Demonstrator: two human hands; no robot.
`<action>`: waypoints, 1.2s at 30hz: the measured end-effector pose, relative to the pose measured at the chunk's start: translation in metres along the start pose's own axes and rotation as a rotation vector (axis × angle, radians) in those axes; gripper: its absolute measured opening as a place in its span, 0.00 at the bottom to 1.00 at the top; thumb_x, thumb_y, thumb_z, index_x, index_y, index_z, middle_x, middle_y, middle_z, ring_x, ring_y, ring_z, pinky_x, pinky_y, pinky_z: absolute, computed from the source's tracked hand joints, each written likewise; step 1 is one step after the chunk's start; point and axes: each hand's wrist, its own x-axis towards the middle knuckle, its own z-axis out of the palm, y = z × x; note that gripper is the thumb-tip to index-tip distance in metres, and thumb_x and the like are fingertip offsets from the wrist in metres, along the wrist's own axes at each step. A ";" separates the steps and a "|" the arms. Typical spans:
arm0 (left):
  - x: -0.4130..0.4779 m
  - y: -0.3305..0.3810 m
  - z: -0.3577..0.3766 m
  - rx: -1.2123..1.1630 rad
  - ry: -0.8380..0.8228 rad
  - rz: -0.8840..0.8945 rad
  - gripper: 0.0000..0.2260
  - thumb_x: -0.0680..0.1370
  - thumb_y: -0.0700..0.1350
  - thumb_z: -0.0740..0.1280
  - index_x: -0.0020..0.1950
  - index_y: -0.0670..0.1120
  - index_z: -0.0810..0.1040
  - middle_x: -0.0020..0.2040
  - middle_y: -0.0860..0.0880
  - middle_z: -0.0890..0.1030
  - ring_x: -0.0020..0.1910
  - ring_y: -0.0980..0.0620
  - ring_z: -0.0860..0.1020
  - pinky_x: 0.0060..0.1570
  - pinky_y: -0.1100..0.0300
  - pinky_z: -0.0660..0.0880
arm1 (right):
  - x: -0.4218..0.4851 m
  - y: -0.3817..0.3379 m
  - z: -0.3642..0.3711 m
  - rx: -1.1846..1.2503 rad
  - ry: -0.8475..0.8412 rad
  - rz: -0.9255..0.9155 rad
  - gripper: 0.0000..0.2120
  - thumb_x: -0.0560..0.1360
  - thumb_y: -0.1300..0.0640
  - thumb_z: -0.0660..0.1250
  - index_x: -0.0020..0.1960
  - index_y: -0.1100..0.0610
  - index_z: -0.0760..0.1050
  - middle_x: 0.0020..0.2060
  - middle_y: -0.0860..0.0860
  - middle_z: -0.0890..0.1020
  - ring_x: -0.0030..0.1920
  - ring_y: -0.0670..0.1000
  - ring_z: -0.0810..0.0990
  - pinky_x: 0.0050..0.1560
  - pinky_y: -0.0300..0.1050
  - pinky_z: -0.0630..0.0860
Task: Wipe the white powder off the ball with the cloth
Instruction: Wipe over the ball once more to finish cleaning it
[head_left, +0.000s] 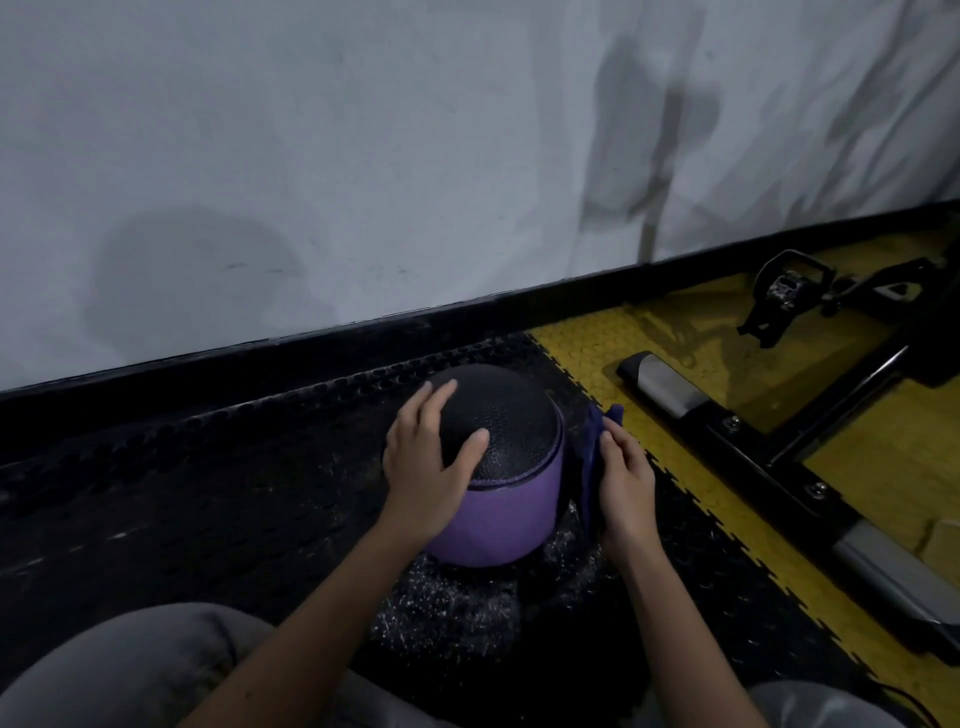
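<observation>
Two-handed job | left hand (431, 467) spread flat on ball (498, 415) | right hand (626, 483) holds cloth (595, 431) at ball's 3 o'clock

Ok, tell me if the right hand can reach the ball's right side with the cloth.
Likely yes: the right hand holds the cloth right beside the ball, with nothing between them.
</observation>
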 end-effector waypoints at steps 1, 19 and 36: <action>0.000 0.005 0.003 0.039 -0.003 0.045 0.27 0.71 0.59 0.60 0.69 0.56 0.66 0.72 0.53 0.60 0.71 0.51 0.56 0.69 0.50 0.52 | -0.001 -0.005 -0.002 0.012 -0.013 -0.007 0.10 0.81 0.56 0.58 0.58 0.51 0.75 0.59 0.51 0.77 0.58 0.51 0.77 0.59 0.51 0.74; 0.053 0.086 0.118 -0.142 -0.371 0.064 0.19 0.79 0.39 0.61 0.68 0.49 0.62 0.54 0.47 0.77 0.52 0.48 0.77 0.52 0.52 0.75 | 0.059 -0.049 -0.072 0.221 -0.159 0.001 0.29 0.76 0.73 0.56 0.71 0.50 0.63 0.54 0.52 0.79 0.51 0.51 0.79 0.50 0.53 0.76; 0.148 0.086 0.253 -0.313 -0.408 -0.292 0.09 0.80 0.36 0.59 0.56 0.47 0.66 0.53 0.45 0.74 0.51 0.48 0.75 0.50 0.51 0.76 | 0.181 0.020 -0.121 0.400 -0.054 0.391 0.13 0.75 0.62 0.59 0.58 0.56 0.71 0.54 0.56 0.76 0.47 0.56 0.78 0.27 0.43 0.75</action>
